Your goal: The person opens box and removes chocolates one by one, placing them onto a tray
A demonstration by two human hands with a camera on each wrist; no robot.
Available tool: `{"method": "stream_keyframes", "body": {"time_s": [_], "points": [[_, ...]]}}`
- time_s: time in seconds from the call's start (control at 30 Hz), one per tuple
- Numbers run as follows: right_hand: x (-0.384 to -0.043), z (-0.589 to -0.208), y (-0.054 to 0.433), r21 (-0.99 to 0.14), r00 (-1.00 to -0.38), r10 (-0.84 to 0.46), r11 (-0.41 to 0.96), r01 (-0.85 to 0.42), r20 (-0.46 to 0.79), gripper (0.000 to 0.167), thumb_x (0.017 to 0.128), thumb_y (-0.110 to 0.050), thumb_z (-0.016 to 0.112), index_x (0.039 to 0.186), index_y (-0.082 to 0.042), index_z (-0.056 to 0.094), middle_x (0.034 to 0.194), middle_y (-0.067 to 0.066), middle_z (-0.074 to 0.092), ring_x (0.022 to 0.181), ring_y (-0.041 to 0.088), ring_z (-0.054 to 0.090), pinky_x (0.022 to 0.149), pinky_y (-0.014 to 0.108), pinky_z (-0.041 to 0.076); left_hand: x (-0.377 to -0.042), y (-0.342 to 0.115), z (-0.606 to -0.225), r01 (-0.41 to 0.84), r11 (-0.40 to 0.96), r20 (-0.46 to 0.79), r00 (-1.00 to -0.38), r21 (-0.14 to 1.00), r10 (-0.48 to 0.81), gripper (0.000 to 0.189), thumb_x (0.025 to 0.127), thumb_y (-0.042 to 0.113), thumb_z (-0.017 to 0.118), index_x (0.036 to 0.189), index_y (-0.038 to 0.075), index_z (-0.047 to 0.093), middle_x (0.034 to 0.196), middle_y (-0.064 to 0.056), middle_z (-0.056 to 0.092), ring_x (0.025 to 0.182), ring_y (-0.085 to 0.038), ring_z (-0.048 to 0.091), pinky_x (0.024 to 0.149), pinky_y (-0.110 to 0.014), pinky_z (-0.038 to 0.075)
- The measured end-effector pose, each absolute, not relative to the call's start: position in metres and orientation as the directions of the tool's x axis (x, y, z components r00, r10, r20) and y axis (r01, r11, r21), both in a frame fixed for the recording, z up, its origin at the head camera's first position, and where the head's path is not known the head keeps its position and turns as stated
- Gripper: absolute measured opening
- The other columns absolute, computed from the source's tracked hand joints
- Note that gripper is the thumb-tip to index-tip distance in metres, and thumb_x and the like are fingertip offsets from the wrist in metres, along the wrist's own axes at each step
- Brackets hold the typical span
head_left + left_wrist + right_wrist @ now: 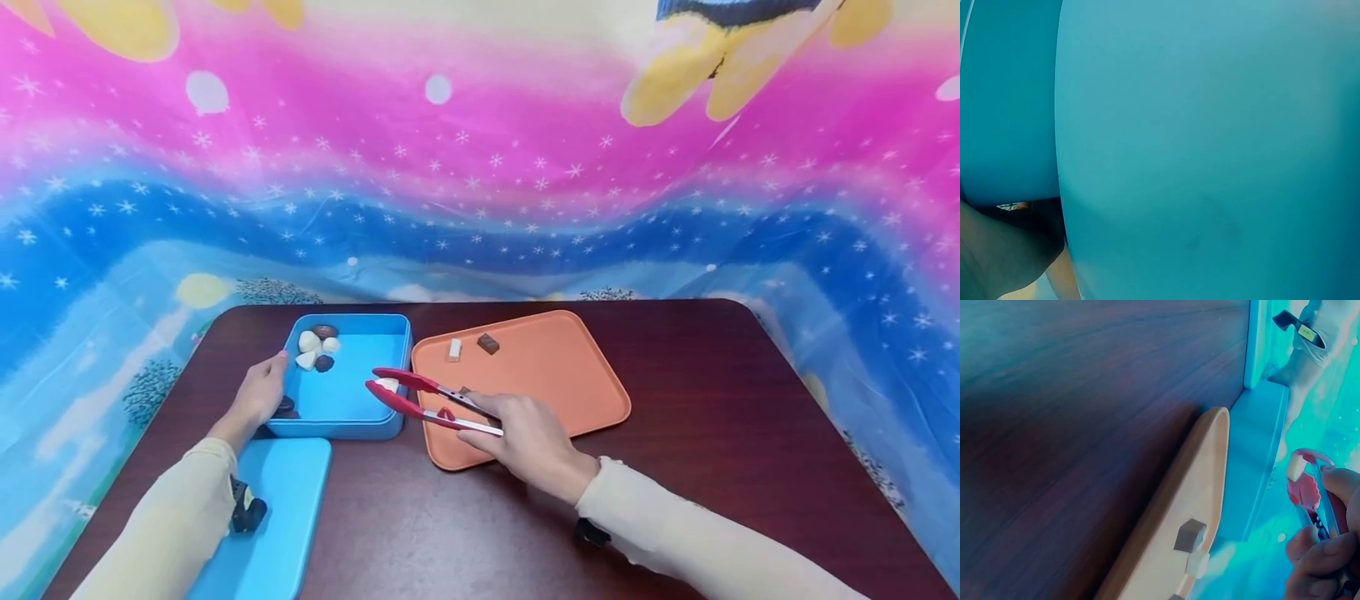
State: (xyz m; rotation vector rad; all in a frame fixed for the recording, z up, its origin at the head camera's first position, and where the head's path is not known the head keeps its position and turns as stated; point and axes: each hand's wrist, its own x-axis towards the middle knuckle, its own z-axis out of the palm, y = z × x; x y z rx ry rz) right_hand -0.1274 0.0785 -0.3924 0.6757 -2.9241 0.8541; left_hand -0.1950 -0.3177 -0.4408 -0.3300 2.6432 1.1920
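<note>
My right hand (528, 433) holds red-tipped metal tongs (442, 417). Between the tong tips is a small white chocolate piece (387, 384), which also shows as a pale piece (1295, 467) in the right wrist view. The tips hang over the right part of an open blue box (393, 429). At the box's left wall, my left hand (258, 390) grips the side, thumb up at the rim. Inside, white pieces (308, 341) and dark brown pieces (325, 363) cluster at the back left, with more dark ones (285, 408) in the front left corner.
Right of the box lies an orange tray (555, 375) bearing a brown block (488, 343), a white-topped block (454, 349) and another brown piece partly hidden by the tongs. A blue lid (288, 500) lies under my left forearm. A patterned cloth (480, 208) hangs behind the table.
</note>
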Motion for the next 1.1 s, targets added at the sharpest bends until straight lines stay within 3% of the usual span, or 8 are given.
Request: {"method": "stream_keyframes", "body": {"time_s": [0.23, 0.37, 0.67, 1.1], "points": [[-0.122, -0.395, 0.105, -0.485, -0.911, -0.362, 0.771, -0.413, 0.198, 0.053, 0.086, -0.043, 0.080, 0.133, -0.023, 0.069, 0.113, -0.003, 0.077, 0.083, 0.009, 0.066, 0.064, 0.025, 0.049, -0.195, -0.316, -0.440, -0.293, 0.646, -0.288, -0.950, 0.705, -0.117, 0.077, 0.107, 0.053, 0.006, 0.159, -0.004, 0.008, 0.164, -0.034, 0.011, 0.151, -0.055, 0.013, 0.121, -0.070, 0.017], [-0.118, -0.405, 0.122, -0.498, -0.914, -0.335, 0.767, -0.405, 0.227, 0.050, 0.085, -0.041, 0.081, 0.130, -0.021, 0.070, 0.108, -0.004, 0.077, 0.080, 0.008, 0.064, 0.066, 0.025, 0.050, -0.193, -0.316, -0.440, -0.296, 0.647, -0.290, -0.949, 0.703, -0.120, 0.078, 0.107, 0.053, 0.006, 0.159, -0.006, 0.009, 0.163, -0.035, 0.013, 0.151, -0.056, 0.015, 0.120, -0.071, 0.018], [-0.119, -0.417, 0.153, -0.521, -0.949, -0.235, 0.794, -0.313, 0.212, 0.052, 0.083, -0.037, 0.083, 0.129, -0.015, 0.071, 0.112, 0.003, 0.078, 0.087, 0.014, 0.068, 0.070, 0.033, 0.055, -0.195, -0.315, -0.440, -0.314, 0.645, -0.302, -0.944, 0.697, -0.134, 0.079, 0.107, 0.055, 0.006, 0.159, -0.005, 0.010, 0.163, -0.035, 0.018, 0.149, -0.056, 0.021, 0.118, -0.072, 0.022], [-0.128, -0.422, 0.189, -0.466, -0.973, -0.171, 0.856, -0.225, 0.157, 0.054, 0.084, -0.039, 0.083, 0.130, -0.014, 0.070, 0.112, 0.010, 0.077, 0.084, 0.022, 0.068, 0.071, 0.043, 0.056, -0.197, -0.315, -0.439, -0.312, 0.643, -0.312, -0.943, 0.700, -0.118, 0.079, 0.107, 0.056, 0.006, 0.160, -0.003, 0.006, 0.165, -0.033, 0.011, 0.151, -0.056, 0.015, 0.119, -0.073, 0.018]]}}
